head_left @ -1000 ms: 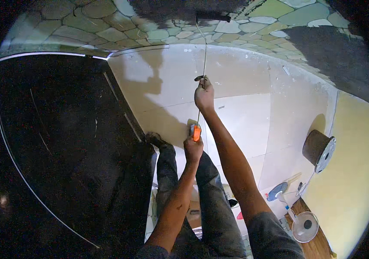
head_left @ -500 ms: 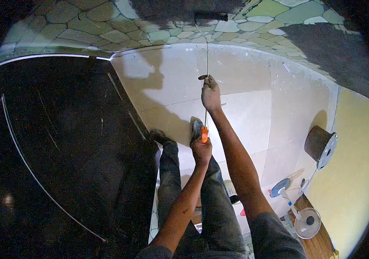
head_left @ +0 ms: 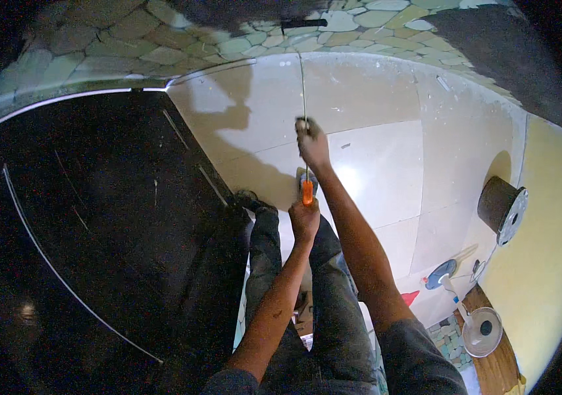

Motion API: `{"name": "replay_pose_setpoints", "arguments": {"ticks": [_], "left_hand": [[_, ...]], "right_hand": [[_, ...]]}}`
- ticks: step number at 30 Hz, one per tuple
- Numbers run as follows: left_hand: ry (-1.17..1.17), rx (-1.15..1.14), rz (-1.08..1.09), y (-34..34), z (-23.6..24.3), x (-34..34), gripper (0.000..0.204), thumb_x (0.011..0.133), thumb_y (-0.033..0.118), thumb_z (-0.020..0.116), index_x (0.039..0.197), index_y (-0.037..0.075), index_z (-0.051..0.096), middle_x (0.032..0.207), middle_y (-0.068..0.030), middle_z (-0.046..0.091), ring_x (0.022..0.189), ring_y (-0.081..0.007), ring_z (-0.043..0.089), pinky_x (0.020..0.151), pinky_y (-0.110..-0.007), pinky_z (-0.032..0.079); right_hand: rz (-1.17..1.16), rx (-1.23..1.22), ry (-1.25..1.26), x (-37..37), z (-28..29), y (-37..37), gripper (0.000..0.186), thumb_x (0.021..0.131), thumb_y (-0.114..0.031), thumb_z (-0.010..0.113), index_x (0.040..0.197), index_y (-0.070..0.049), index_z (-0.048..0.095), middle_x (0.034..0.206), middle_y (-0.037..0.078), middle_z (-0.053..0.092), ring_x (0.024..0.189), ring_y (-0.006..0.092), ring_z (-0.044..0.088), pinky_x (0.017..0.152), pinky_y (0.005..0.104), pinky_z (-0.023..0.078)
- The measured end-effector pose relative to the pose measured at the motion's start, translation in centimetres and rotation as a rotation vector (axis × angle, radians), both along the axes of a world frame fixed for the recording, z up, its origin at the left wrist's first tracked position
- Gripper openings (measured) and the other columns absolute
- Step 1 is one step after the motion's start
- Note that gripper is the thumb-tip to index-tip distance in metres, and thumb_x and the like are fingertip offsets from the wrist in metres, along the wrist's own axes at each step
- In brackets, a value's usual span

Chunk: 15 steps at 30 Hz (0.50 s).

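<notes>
A long-handled paint roller reaches away from me, its dark roller head (head_left: 307,24) at the stone-patterned wall (head_left: 255,45). My left hand (head_left: 305,220) is closed around the lower end of its orange handle (head_left: 307,191). Farther up, my right hand (head_left: 312,143) grips the thin metal rod (head_left: 304,85); its fingers are slightly blurred. Dark grey paint (head_left: 491,49) covers parts of the wall at the upper right and top centre. Whether the roller head presses on the wall I cannot tell.
Pale sheets (head_left: 373,164) cover the floor around my feet. A large dark surface (head_left: 110,230) fills the left side. At the right stand a brown spool with a grey flange (head_left: 512,216), a fan (head_left: 482,332) with a blue round part, and a yellow wall (head_left: 551,230).
The roller head has shifted left along the wall. My right hand sits nearer to my left hand on the rod, and the orange handle has moved slightly away from me.
</notes>
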<state>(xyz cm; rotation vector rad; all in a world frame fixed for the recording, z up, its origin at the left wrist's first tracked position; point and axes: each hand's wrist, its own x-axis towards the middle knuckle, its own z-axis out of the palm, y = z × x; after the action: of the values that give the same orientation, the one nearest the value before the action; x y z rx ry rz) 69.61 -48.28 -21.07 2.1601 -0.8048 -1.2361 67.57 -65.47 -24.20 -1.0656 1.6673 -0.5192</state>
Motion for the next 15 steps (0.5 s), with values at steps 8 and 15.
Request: {"name": "replay_pose_setpoints", "arguments": {"ticks": [8, 15], "left_hand": [[0.167, -0.054, -0.125, 2.9, 8.7, -2.0, 0.054, 0.086, 0.017, 0.061, 0.133, 0.003, 0.039, 0.105, -0.0271, 0.062, 0.099, -0.0458, 0.059, 0.078, -0.048, 0.050], [0.686, -0.027, 0.193, 5.7, 15.0, -2.9, 0.052, 0.092, 0.030, 0.052, 0.136, 0.006, 0.038, 0.077, -0.0075, 0.058, 0.061, -0.0219, 0.056, 0.054, -0.031, 0.046]], "right_hand": [[-0.080, 0.208, -0.481, -5.0, 10.6, 11.5, 0.044, 0.085, -0.007, 0.063, 0.127, -0.005, 0.050, 0.087, 0.008, 0.060, 0.067, 0.0139, 0.057, 0.062, 0.0289, 0.049], [-0.210, 0.289, -0.635, -7.1, 15.1, 10.4, 0.051, 0.083, 0.005, 0.050, 0.134, -0.004, 0.046, 0.108, 0.008, 0.062, 0.088, 0.0182, 0.062, 0.074, 0.0316, 0.053]]}}
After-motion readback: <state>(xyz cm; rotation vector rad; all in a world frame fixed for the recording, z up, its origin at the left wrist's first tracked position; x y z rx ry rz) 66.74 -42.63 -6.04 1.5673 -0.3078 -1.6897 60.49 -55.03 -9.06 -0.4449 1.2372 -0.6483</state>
